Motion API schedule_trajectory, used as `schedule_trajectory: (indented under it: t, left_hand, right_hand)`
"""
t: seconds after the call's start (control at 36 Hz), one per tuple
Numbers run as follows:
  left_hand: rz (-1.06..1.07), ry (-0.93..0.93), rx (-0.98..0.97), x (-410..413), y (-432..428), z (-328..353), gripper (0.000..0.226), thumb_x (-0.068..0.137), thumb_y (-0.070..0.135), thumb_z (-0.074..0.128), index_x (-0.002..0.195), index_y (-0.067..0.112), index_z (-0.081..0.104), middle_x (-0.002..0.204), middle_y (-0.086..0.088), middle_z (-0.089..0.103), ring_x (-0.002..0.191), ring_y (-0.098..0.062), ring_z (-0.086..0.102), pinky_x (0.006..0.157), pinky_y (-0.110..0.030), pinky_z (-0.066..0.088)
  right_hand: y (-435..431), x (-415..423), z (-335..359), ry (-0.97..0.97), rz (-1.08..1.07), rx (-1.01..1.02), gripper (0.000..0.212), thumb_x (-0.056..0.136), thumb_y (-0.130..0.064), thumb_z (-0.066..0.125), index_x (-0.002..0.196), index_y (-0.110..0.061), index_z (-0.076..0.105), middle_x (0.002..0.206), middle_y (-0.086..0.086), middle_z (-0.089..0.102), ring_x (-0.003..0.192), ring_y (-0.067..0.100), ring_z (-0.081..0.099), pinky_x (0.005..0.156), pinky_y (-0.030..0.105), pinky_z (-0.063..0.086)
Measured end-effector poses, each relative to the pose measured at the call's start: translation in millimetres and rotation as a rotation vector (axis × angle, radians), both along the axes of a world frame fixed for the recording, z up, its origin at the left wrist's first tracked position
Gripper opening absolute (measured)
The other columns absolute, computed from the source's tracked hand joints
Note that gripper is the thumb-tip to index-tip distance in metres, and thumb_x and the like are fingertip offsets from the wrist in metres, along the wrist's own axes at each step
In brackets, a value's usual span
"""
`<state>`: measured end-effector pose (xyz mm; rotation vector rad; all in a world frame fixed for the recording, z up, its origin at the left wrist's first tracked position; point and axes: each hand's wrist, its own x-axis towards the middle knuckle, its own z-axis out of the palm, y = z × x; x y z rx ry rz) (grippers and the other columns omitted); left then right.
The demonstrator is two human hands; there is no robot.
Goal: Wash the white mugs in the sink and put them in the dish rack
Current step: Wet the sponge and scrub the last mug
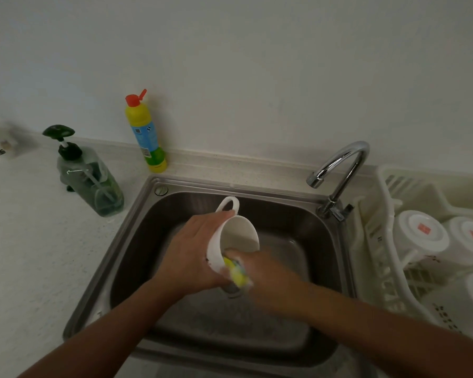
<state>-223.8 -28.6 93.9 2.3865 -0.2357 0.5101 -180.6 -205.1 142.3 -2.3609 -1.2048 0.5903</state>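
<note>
Both forearms reach from the near edge over the stainless steel sink [137,230]. My left hand [194,249] wraps round the body of a white ceramic mug [231,233], holding it above the basin, tipped on its side. Its long axis runs left to right, mouth toward my right hand [268,271], handle pointing at the back wall. That hand, blurred, grips a yellow foamy sponge [236,271] pushed in at the mug's rim. I judge the scrub is under way, with rinsing to follow. A white plastic dish rack [388,241] lies to the right, upturned white mugs [421,236] in it, so my right hand is the nearer one for racking.
</note>
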Motion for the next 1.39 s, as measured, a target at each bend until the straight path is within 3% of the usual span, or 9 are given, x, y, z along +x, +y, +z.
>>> schedule_trajectory:
  t: [0.11,0.33,0.47,0.58,0.67,0.75,0.83,1.06,1.39]
  left_hand:
    - [-0.036,-0.012,0.048,2,1,1,0.091,0.066,0.064,0.078,0.141,0.026,0.044,0.132,0.011,0.054,0.118,-0.004,0.054,0.096,-0.030,0.051]
    - [-0.032,0.102,-0.018,-1,9,-4,0.114,0.050,0.045,0.097,0.144,0.035,0.034,0.136,0.032,0.039,0.131,0.010,0.040,0.106,-0.012,0.034]
    - [-0.081,0.034,0.065,8,12,5,0.100,0.060,0.059,0.087,0.142,0.017,0.047,0.137,0.008,0.054,0.125,-0.004,0.051,0.104,-0.025,0.045]
    - [-0.113,0.051,0.113,13,14,4,0.099,0.064,0.065,0.083,0.142,0.016,0.047,0.137,0.004,0.055,0.123,-0.009,0.053,0.099,-0.036,0.050]
    - [-0.134,0.074,0.105,13,15,7,0.100,0.062,0.062,0.085,0.143,0.018,0.045,0.138,0.006,0.054,0.125,-0.007,0.051,0.103,-0.029,0.047]
    - [-0.151,0.139,0.064,8,17,7,0.104,0.061,0.059,0.086,0.146,0.031,0.036,0.142,0.017,0.046,0.130,-0.001,0.045,0.107,-0.018,0.035]
    - [-0.139,0.158,0.031,6,22,2,0.106,0.059,0.059,0.088,0.147,0.040,0.031,0.145,0.025,0.040,0.135,0.000,0.041,0.110,-0.021,0.034]
    - [-0.176,0.063,0.066,16,16,10,0.099,0.066,0.063,0.082,0.146,0.028,0.037,0.141,0.008,0.050,0.129,-0.007,0.049,0.106,-0.034,0.046]
    - [-0.301,0.489,-0.201,17,9,21,0.101,0.056,0.022,0.097,0.141,0.030,0.043,0.129,0.015,0.061,0.122,-0.005,0.058,0.098,-0.029,0.054]
  right_hand:
    - [6,-12,-4,0.062,-0.033,-0.012,0.048,0.101,-0.032,0.047,0.145,-0.022,0.033,0.137,0.005,0.051,0.120,0.020,0.053,0.102,0.030,0.043]
    - [-15,52,-10,-0.551,0.549,-0.174,0.053,0.067,-0.016,0.087,0.114,-0.002,0.068,0.118,0.019,0.068,0.113,0.034,0.064,0.089,0.047,0.056]
    - [-7,34,-9,-0.228,0.342,-0.120,0.042,0.096,-0.013,0.053,0.137,-0.006,0.048,0.132,0.015,0.056,0.118,0.031,0.056,0.101,0.041,0.046]
    - [0,18,-12,0.030,0.087,0.076,0.029,0.100,-0.015,0.051,0.128,-0.008,0.058,0.120,0.009,0.064,0.103,0.018,0.062,0.082,0.007,0.041]
    - [-3,17,-6,-0.141,0.205,-0.035,0.031,0.098,-0.020,0.054,0.127,-0.012,0.056,0.122,0.009,0.062,0.105,0.019,0.060,0.080,0.008,0.034]
    - [-14,34,-4,-0.582,0.453,-0.144,0.041,0.077,-0.022,0.075,0.116,-0.013,0.069,0.115,0.009,0.070,0.108,0.025,0.066,0.097,0.038,0.053]
    - [-21,48,-7,-0.790,0.506,-0.128,0.040,0.067,-0.027,0.081,0.104,-0.013,0.076,0.108,0.007,0.073,0.106,0.020,0.068,0.102,0.034,0.036]
    - [1,-2,-9,-0.035,0.016,0.037,0.040,0.099,-0.019,0.052,0.139,-0.017,0.046,0.129,0.004,0.056,0.115,0.020,0.057,0.096,0.027,0.047]
    - [-20,71,8,-0.837,0.790,-0.238,0.056,0.068,-0.015,0.085,0.121,-0.013,0.067,0.125,0.006,0.066,0.121,0.024,0.059,0.105,0.038,0.044]
